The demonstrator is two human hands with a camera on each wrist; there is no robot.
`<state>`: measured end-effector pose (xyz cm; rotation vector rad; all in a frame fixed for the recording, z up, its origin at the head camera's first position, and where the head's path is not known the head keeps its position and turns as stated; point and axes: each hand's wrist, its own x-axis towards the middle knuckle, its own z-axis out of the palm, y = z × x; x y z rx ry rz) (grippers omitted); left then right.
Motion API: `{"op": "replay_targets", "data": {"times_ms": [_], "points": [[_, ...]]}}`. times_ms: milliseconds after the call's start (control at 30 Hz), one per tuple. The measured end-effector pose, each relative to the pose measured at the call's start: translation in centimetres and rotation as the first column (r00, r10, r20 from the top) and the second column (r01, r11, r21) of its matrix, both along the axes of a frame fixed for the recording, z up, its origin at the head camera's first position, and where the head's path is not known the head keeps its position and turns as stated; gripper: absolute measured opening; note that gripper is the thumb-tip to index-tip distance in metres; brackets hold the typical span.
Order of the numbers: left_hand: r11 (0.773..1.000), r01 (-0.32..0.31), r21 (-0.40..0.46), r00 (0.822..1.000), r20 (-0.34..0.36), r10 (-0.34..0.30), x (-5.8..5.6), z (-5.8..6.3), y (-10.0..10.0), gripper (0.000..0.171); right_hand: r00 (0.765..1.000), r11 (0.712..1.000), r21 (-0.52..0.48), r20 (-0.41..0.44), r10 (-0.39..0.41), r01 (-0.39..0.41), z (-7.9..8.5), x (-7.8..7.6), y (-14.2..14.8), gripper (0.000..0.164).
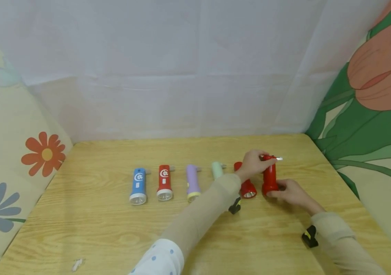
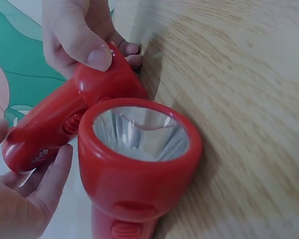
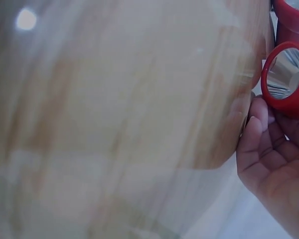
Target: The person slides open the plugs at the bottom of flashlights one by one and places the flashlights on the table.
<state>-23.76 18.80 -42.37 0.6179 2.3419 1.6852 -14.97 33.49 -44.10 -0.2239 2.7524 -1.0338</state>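
Note:
At the right of the table, both hands hold a red flashlight (image 1: 269,175). The left hand (image 1: 254,164) grips its tail end, where a small pale tab (image 1: 279,158) sticks out. The right hand (image 1: 293,194) pinches the lamp end; its thumb (image 2: 98,57) lies on the red head in the left wrist view. A second red flashlight (image 1: 248,188) lies just left of the held one, partly hidden behind the left hand. Its silver reflector (image 2: 139,134) fills the middle of the left wrist view. In the right wrist view, a red lamp rim (image 3: 266,89) shows above curled fingers.
Further left in the row lie a blue flashlight (image 1: 138,187), a red-and-white one (image 1: 164,183), a purple one (image 1: 192,181) and a mint-green one (image 1: 217,170), partly covered by the left arm. A small white scrap (image 1: 77,264) lies near the table's front left.

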Motion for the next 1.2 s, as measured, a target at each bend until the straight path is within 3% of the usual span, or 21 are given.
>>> {"op": "replay_targets", "data": {"times_ms": [133,333,567,667,833,1200], "points": [[0.997,0.017,-0.069,0.999,-0.036,-0.019,-0.1,-0.1,0.1,0.044,1.0,1.0,-0.004,0.013,0.004,-0.004,0.2,0.0,-0.1,0.038],[0.995,0.034,-0.091,0.992,-0.119,-0.044,-0.3,-0.3,0.1,0.043,1.0,1.0,-0.005,0.0,-0.006,0.006,0.3,0.2,-0.3,0.039],[0.983,0.064,-0.174,0.989,-0.123,-0.087,0.1,-0.1,0.0,0.051,0.997,0.997,-0.01,-0.002,-0.081,0.081,0.5,0.6,-0.6,0.049],[0.966,0.05,-0.256,0.982,-0.166,-0.094,0.2,0.2,-0.1,0.051,0.994,0.994,-0.019,-0.015,-0.107,0.107,0.4,0.7,-0.6,0.052],[0.914,0.009,-0.406,0.965,-0.235,-0.113,0.3,0.6,0.1,0.055,0.991,0.991,-0.047,-0.052,-0.127,0.124,0.3,0.7,-0.9,0.056],[0.867,0.041,-0.496,0.954,-0.237,-0.181,0.3,0.5,0.1,0.059,0.982,0.983,-0.052,-0.073,-0.177,0.174,0.7,1.4,-2.1,0.063]]}}
